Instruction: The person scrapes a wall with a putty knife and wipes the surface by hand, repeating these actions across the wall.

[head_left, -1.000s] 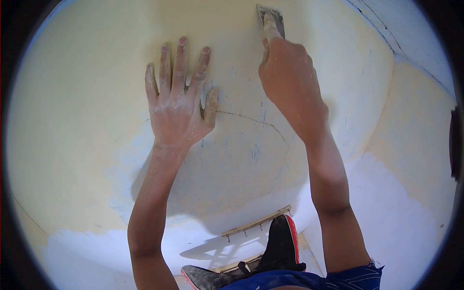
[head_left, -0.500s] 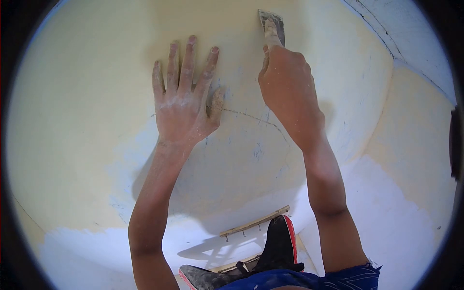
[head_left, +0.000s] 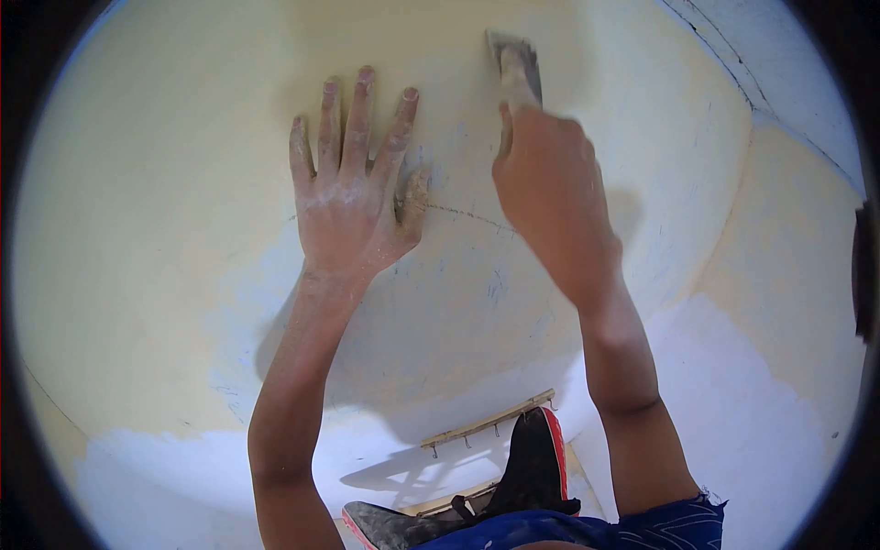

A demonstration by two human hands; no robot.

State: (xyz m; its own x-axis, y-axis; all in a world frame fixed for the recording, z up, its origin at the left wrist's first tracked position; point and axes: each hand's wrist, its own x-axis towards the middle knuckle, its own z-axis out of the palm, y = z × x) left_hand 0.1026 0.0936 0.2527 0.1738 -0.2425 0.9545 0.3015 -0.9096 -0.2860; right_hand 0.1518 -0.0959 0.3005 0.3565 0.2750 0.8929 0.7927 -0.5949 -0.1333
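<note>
Against the yellowish wall (head_left: 165,183) my left hand (head_left: 348,206) lies flat, its fingers spread and dusted with white powder. To its right, my right hand (head_left: 555,188) is wrapped round the handle of a putty knife (head_left: 521,69). The knife points up, its wide metal blade at the wall and slightly blurred. One finger stretches along the tool toward the blade. A thin dark crack (head_left: 467,215) runs across the wall between the two hands, with bluish scuffed marks around it.
Lower down the wall turns white (head_left: 165,467). A wooden strip with several hooks (head_left: 490,424) is near my black shoes (head_left: 532,463) with red edges. A wall corner runs down the right side, and a dark object (head_left: 863,275) shows at the right edge.
My right hand has moved slightly down with the putty knife. My left hand stays in nearly the same place on the wall.
</note>
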